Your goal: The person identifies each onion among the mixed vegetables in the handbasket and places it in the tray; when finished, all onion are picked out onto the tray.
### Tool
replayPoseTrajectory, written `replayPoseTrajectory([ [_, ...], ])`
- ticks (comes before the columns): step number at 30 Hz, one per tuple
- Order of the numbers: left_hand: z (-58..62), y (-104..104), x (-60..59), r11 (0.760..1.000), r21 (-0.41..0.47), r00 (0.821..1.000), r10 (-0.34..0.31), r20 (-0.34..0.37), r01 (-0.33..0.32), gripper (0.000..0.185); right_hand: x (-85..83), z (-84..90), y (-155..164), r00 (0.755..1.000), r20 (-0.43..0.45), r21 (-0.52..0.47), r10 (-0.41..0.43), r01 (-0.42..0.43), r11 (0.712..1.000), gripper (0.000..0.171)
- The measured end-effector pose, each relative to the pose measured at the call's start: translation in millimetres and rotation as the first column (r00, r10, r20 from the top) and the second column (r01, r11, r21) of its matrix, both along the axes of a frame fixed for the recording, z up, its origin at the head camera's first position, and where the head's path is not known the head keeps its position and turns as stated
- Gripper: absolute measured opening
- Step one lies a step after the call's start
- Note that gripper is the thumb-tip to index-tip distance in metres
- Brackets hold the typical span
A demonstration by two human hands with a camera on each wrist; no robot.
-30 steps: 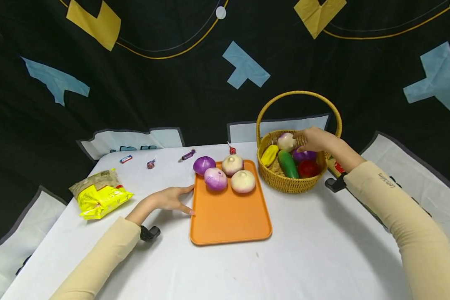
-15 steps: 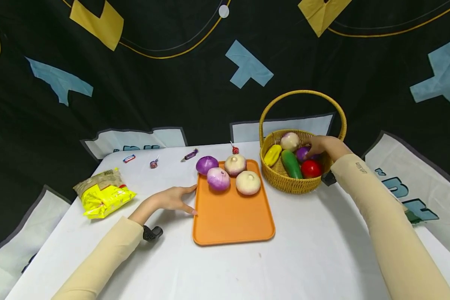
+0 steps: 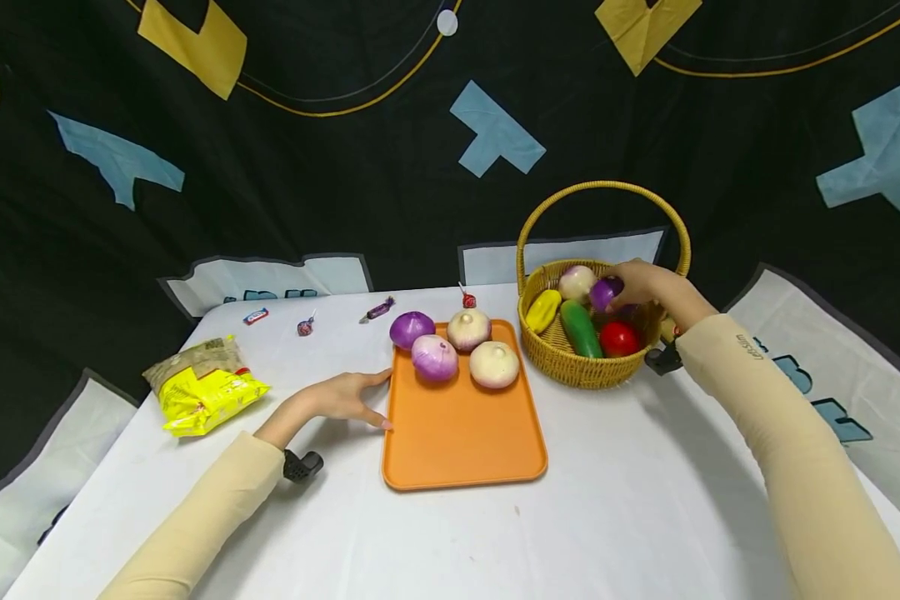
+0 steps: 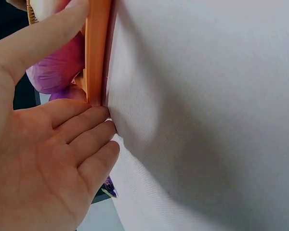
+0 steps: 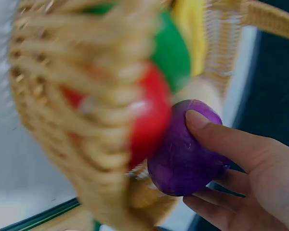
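A white table [image 3: 645,517] stands before a black patterned backdrop. On it lies an orange tray [image 3: 461,433], with four onions [image 3: 435,357] bunched at its 12 o'clock end. The left hand [image 3: 341,398] lies flat with straight fingers against the tray's 9 o'clock edge. At the tray's 2 o'clock sits a basket [image 3: 570,362]. The right hand [image 3: 648,286] grips a purple onion [image 3: 606,292] just above the basket's vegetables. A yellow bag [image 3: 202,385] lies at the tray's 9 o'clock, well apart.
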State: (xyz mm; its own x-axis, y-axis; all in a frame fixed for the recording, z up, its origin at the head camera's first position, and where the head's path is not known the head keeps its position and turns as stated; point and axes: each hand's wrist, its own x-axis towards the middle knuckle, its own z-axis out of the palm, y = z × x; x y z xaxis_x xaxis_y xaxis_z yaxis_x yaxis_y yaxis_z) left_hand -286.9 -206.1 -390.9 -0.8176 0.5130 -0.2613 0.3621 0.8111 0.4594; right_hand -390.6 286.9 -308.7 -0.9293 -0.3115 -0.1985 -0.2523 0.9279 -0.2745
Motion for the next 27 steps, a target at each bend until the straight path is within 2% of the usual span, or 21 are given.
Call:
replayPoseTrajectory([
  [2, 0.3, -0.5, -0.1, 1.000, 0.001, 1.000, 0.005, -0.001, -0.005, 0.102, 6.6, 8.8, -4.8, 0.998, -0.057, -0.032, 0.019, -0.021, 0.999, 0.062],
  [6, -0.2, -2.1, -0.3, 1.000, 0.011, 1.000, 0.008, 0.000, -0.008, 0.102, 25.6, 22.5, -17.6, 0.977, -0.194, -0.077, 0.092, -0.109, 0.991, 0.062],
  [10, -0.4, -3.6, -0.7, 1.000, 0.013, 1.000, 0.007, -0.003, -0.006, 0.102, 49.2, 24.3, -33.7, 0.954, -0.276, -0.174, 0.115, -0.167, 0.971, 0.066],
  [13, 0.3, -4.3, -1.0, 1.000, 0.016, 1.000, 0.006, -0.005, -0.006, 0.102, 65.7, 17.4, -48.4, 0.933, -0.334, -0.239, 0.134, -0.222, 0.945, 0.069],
  [19, 0.7, -4.4, -1.2, 1.000, 0.010, 1.000, 0.015, 0.004, -0.015, 0.102, 96.4, -7.2, -85.6, 0.898, -0.401, -0.290, 0.180, -0.311, 0.905, 0.072],
  [23, 0.6, -3.6, -0.4, 1.000, 0.012, 1.000, 0.015, 0.005, -0.015, 0.101, 111.7, -25.1, -113.5, 0.884, -0.397, -0.323, 0.248, -0.388, 0.863, 0.070],
  [27, 0.6, -3.3, 0.8, 1.000, 0.012, 1.000, 0.013, 0.003, -0.013, 0.100, 121.7, -39.8, -141.0, 0.852, -0.395, -0.328, 0.343, -0.480, 0.814, 0.071],
])
